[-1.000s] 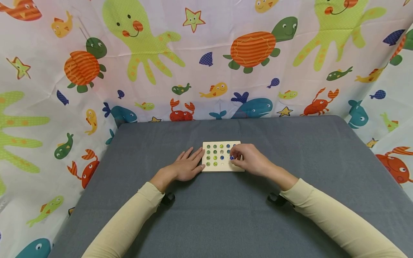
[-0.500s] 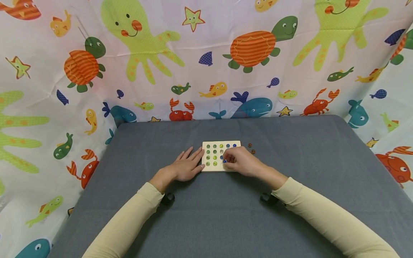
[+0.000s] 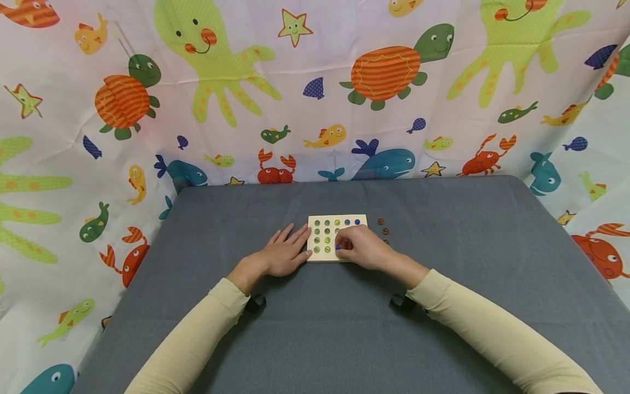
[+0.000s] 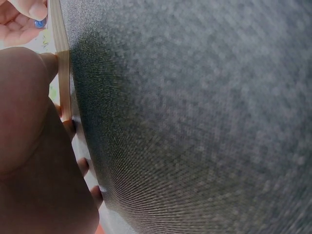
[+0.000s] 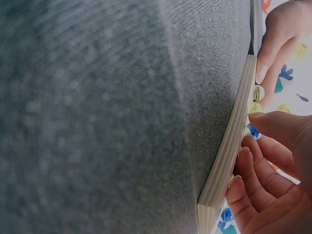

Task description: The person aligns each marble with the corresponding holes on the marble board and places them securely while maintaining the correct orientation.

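A pale wooden board (image 3: 322,218) with rows of round hollows lies on the grey cloth. Green and yellow-green marbles (image 3: 317,231) fill its left columns, and blue marbles (image 3: 357,222) show at the top right. My left hand (image 3: 283,258) rests flat with spread fingers, fingertips and thumb at the board's left edge. Over the front row, the thumb and fingers of my right hand (image 3: 363,247) pinch a blue marble (image 5: 252,130), close to the board and beside a yellow-green marble (image 5: 254,108). That hand hides much of the board's right side.
Reddish-brown marbles (image 3: 386,231) lie on the cloth just right of the board, partly behind the right hand. A grey cloth (image 3: 315,339) covers the table. A curtain (image 3: 315,71) printed with sea animals hangs behind and at both sides.
My right hand has moved left across the board with the blue marble, to the front row's third column. The reddish-brown marbles have come into sight. The left hand stays put.
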A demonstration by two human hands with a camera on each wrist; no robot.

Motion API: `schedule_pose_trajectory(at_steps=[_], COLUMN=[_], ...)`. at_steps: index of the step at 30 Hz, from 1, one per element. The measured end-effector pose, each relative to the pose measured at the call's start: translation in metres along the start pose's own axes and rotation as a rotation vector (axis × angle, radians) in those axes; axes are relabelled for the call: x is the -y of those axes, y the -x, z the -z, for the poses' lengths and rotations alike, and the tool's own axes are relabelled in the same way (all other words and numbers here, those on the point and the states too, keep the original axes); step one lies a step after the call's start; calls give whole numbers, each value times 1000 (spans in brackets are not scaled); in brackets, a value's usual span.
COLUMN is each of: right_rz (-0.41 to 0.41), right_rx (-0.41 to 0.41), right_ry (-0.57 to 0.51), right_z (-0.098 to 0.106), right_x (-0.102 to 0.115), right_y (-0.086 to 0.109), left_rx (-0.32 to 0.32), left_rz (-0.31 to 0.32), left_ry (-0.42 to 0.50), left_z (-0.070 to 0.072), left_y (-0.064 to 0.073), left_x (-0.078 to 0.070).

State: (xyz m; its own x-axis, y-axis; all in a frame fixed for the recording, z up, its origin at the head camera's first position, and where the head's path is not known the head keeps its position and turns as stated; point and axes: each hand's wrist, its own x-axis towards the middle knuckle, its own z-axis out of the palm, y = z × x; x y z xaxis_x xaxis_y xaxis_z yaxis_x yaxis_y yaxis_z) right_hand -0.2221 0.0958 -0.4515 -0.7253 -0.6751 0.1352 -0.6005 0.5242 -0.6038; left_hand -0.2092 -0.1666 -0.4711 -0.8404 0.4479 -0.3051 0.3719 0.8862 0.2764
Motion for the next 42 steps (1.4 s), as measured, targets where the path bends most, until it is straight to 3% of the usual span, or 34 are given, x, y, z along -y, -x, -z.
schedule_pose_trajectory(at_steps=[10,18,22,32,42], right_rz=[7,46,22,-31,-62], right_rx=[24,-10,-37,-64,-74], right_ry=[6,25,32,111,158], right_z=[6,27,37,57,62], right_x=[2,1,-2,-21,-44], right_y=[3,25,39,67,73], left_rx=[-1,3,0,15,4], left_rz=[-14,0,-1,2,-5], left_ry=[19,19,23,23,22], left_z=[4,-2,-1,-2,-5], left_y=[4,-2,-2,-3,-7], left_x=[-2,4,4,3,7])
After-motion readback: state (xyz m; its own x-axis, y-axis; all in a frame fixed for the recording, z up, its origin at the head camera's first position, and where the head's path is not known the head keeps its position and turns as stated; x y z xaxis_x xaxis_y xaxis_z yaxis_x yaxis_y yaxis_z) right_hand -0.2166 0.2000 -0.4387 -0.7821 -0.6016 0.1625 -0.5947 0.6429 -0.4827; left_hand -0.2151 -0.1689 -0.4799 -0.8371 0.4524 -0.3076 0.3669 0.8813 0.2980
